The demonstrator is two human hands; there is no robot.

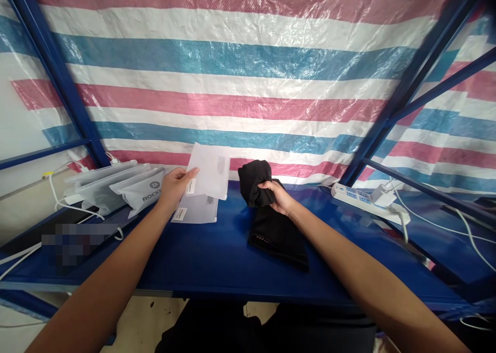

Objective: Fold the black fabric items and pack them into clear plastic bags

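Observation:
My left hand pinches the left edge of a frosted clear zip bag, lifted above the shelf and flat, with a small white label near my thumb. Below it lies a second frosted zip bag, partly covered by the first, also bearing a white label. In my right hand is a bunched black cloth item, its exact kind hard to make out. Under that hand rests another folded black cloth piece with faint light lettering at its edge.
Several filled grey-white pouches stand at the left beside white cables. A white power strip with plugged-in chargers lies at the right. Blue metal posts frame the blue shelf, with a striped plastic sheet behind.

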